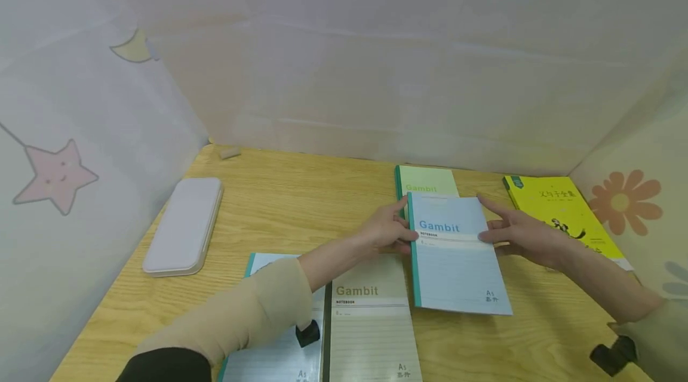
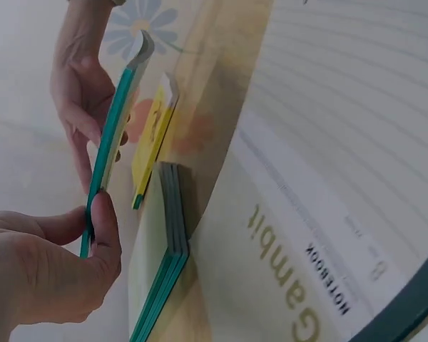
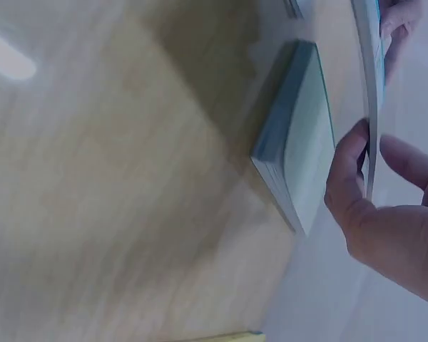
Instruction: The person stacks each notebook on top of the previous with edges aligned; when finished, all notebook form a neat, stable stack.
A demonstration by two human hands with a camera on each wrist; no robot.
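Both hands hold a light blue Gambit notebook (image 1: 454,268) with a teal spine, raised above the wooden table. My left hand (image 1: 384,228) pinches its spine side between thumb and fingers, as the left wrist view also shows. On the opposite edge, my right hand (image 1: 518,233) grips with the thumb on the cover and fingers behind. Partly hidden behind it lies a stack of notebooks with a pale green Gambit notebook (image 1: 430,178) on top. Below my left forearm are a beige Gambit notebook (image 1: 371,328) with a dark spine and another light blue notebook (image 1: 263,352) beside it.
A white flat case (image 1: 184,227) with rounded corners lies on the left of the table. At the right is a yellow book (image 1: 564,209). One small grey-brown block (image 1: 230,153) sits near the back edge. Pale fabric walls (image 1: 349,71) surround the table (image 1: 290,203).
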